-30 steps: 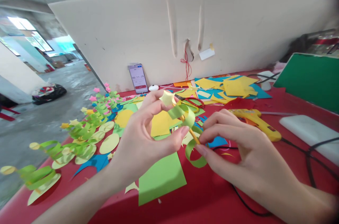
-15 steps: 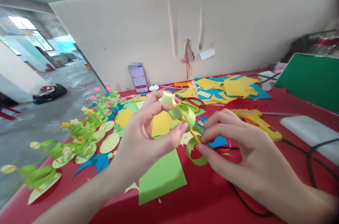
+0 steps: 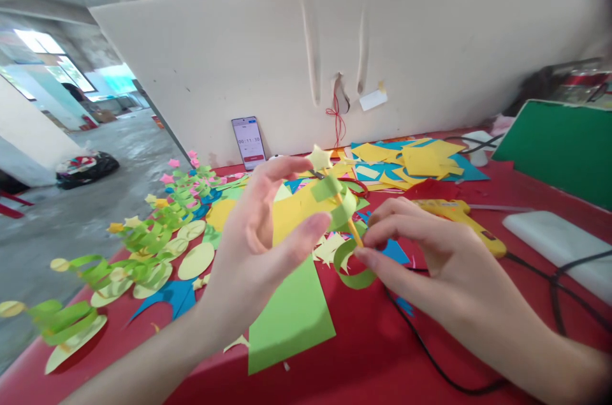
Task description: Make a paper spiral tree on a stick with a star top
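My right hand [image 3: 425, 258] pinches the lower end of a thin yellow paper stick [image 3: 354, 230] between thumb and fingertips. A green paper strip [image 3: 340, 201] coils around the stick, its lower loop hanging beside my right thumb. On top of the stick sits a pale yellow paper star [image 3: 319, 158]. My left hand [image 3: 268, 233] is beside the coil with thumb and fingers apart, holding nothing. Below lies a green paper sheet [image 3: 291, 322], with pale star-shaped cutouts [image 3: 329, 249] behind it.
Finished-looking paper spirals on oval bases [image 3: 64, 328] line the table's left side. A yellow glue gun [image 3: 468, 220] with a black cord lies at right, near a white block [image 3: 549, 242]. Red-handled scissors [image 3: 356, 187], paper scraps [image 3: 425, 162] and a phone [image 3: 248, 142] are at the back.
My left fingers have come away from the star and coil, opening apart. The stick now stays in my right hand alone, its star a little higher and more upright.
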Demonstrator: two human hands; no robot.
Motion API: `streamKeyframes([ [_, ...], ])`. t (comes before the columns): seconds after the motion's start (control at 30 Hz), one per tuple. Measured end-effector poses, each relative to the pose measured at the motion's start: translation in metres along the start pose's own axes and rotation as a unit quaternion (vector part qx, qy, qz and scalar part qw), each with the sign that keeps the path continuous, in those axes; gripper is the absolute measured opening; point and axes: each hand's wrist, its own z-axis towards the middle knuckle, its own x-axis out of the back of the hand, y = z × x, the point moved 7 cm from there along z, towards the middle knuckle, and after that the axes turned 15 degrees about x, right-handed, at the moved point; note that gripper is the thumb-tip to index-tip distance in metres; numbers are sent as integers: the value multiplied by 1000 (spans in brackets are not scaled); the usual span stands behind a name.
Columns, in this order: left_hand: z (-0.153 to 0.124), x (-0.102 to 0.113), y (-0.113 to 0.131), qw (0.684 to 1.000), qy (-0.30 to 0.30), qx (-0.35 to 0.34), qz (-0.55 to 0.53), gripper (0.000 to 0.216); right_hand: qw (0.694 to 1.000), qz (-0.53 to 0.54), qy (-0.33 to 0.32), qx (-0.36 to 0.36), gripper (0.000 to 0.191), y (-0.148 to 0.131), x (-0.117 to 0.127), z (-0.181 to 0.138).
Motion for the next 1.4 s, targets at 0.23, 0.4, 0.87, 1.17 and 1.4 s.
streamKeyframes([
  [0.23,5,8,-3,999,46,-23,8,19,994,64,20,-81,13,17,6,-1],
  [0.4,4,-6,-13,994,-15,26,106,20,987,123,52,-91,10,24,5,-3],
  [0.87,1,-17,-29,993,-33,69,86,6,998,38,27,-44,4,16,-3,1],
  [1.17,2,-7,-29,996,5,85,14,5,995,25,94,-39,12,14,14,0],
  [1.4,1,-8,-35,994,-7,98,-58,8,979,159,-53,-119,12,28,-17,-5],
])
